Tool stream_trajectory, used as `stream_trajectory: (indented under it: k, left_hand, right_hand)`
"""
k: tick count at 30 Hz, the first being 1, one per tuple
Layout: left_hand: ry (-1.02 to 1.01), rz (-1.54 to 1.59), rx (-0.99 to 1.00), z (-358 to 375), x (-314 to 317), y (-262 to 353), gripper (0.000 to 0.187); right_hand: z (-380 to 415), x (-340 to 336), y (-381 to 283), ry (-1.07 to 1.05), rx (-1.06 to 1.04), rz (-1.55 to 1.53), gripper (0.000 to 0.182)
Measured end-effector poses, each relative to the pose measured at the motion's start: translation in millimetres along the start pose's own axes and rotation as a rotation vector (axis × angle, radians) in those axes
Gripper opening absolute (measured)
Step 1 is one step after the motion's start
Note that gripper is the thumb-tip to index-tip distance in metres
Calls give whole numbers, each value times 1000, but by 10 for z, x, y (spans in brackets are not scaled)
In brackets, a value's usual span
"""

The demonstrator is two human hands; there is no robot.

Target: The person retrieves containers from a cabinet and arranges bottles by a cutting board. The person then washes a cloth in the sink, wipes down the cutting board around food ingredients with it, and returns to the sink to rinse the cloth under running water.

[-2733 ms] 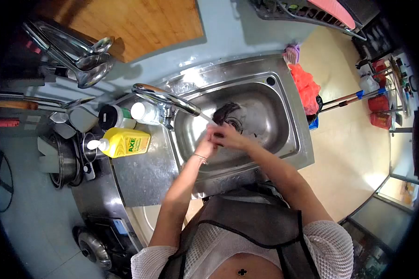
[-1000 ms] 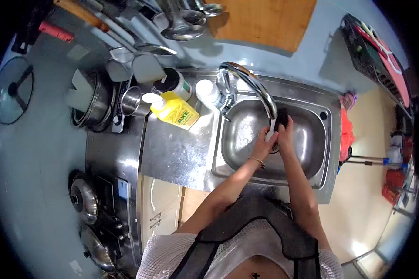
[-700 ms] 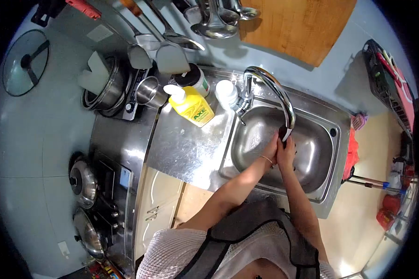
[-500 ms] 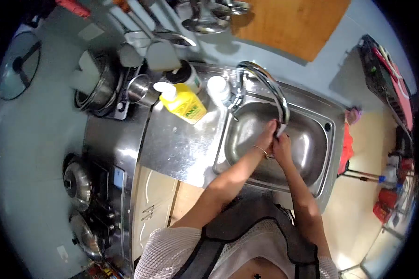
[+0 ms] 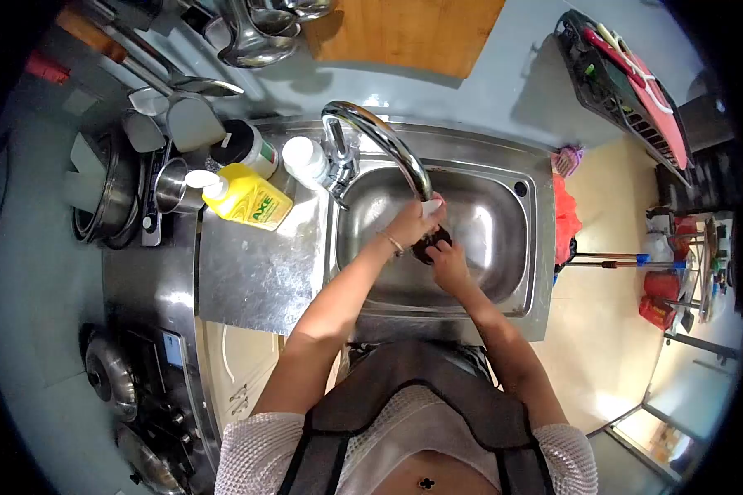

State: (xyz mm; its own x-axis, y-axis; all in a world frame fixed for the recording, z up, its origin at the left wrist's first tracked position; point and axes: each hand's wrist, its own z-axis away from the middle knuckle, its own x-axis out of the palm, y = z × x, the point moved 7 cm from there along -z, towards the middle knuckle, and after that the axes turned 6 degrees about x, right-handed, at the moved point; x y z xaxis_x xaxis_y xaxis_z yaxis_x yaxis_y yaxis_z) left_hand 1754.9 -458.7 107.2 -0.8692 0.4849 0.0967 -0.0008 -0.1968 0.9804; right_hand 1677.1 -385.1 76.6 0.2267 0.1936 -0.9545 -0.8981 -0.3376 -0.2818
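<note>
In the sink (image 5: pixel 491 285), both hands are at a small dark round object (image 5: pixel 423 250) whose kind I cannot tell. My left hand (image 5: pixel 409 226), with a bracelet at its wrist, grips it from the upper left, just under the end of the curved chrome faucet (image 5: pixel 398 153). Something whitish and pink shows by the left fingertips. From the lower right, my right hand (image 5: pixel 449 266) has its fingers curled onto the object's edge. Parts of the object are hidden behind the fingers.
Left of the sink stand a white bottle (image 5: pixel 304 157), a yellow AXE pump bottle (image 5: pixel 249 198), a dark-lidded jar (image 5: pixel 248 147) and a metal cup (image 5: pixel 176 186). Spatulas and ladles (image 5: pixel 256 41) hang above. Lidded pans (image 5: pixel 111 375) sit on the stove at lower left.
The view has swung so the sink appears further left. My hands have moved apart somewhat, and the dark round object now shows between them.
</note>
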Motion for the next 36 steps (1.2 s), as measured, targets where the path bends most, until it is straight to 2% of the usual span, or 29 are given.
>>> stream_trajectory:
  k: [1,3,4,6,8,10,11,12,13,14,15,16,17,18,19,20,23,24,25,26,28,29,31,33,34,35,36]
  left_hand:
    - [-7,-1,-1,60,6,45,24]
    - [32,-361,388,210,-10,347,27]
    - [22,-377,415,249,-17,328,35]
    - [-20,-347,379,305,-48,316,37]
    - [-50,-318,343,353,-54,251,39]
    - [41,-602,465,408,-92,178,29]
    - [-17,-736,332,413,-61,51,27]
    - [-59,-869,185,477,-47,7,26]
    - [-120,-1149,23,611,-16,-46,25]
    - [-255,-1346,-120,660,-28,-304,26]
    - [-178,-1361,-157,789,-90,-343,29]
    - [-172,-1516,-174,979,-140,-170,29]
    - [-52,-1423,-264,1087,-332,-449,23]
    - [-29,-1407,-272,1285,-512,-195,19]
    - [-14,-1393,-272,1559,-719,81,17]
    - [158,-1413,-318,1832,-1026,252,15]
    - [634,-1369,-422,2660,-1993,876,12]
    - [809,-1440,-485,2896,-2376,977,11]
    - [986,-1442,-466,3034,-2738,1088,14]
    - [1013,-1555,-257,3081,-2994,1189,19]
    - [1022,-1532,-382,3066,-3525,1254,17]
    - [939,-1567,-459,3014,-3759,1219,15]
    - [917,-1594,-736,2931,-4043,1196,16]
    - [842,-1726,-761,2839,-4183,1140,17]
    - [867,-1688,-786,2824,-4325,1047,17]
    - [825,-1678,-860,2788,-4408,975,20]
    - [862,-1644,-853,2766,-4367,1009,22]
  right_hand:
    - [28,23,82,20,73,-66,21]
    - [115,98,175,38,152,-138,21]
    - [157,131,210,47,171,-143,19]
    - [198,194,262,59,186,-146,18]
    - [222,374,324,-98,264,-132,23]
    - [214,479,339,-135,268,-137,24]
    - [194,527,328,-173,272,-143,25]
    - [193,461,300,-108,268,-157,24]
    - [195,375,256,-45,249,-177,23]
    - [154,371,246,-117,267,-175,24]
    - [86,375,250,-187,282,-167,26]
    - [46,386,307,-173,320,-208,33]
    - [14,403,355,-162,371,-250,40]
    - [-28,324,271,-163,332,-256,40]
    - [-31,224,278,-154,394,-415,48]
    - [-28,176,295,-147,464,-576,56]
    - [-121,348,426,-126,360,-477,61]
    - [-148,319,394,-86,351,-504,50]
    - [-200,363,372,-78,353,-507,50]
    - [-265,417,395,19,320,-525,44]
    - [-274,418,411,138,323,-539,38]
    - [-347,500,322,-21,304,-457,34]
    - [-421,262,70,75,180,-337,27]
    - [-449,-124,-140,111,320,-385,36]
    - [-439,-209,-236,-15,455,-106,39]
    - [-455,-218,-287,-142,451,-60,38]
    - [-460,-256,-292,-65,442,-74,37]
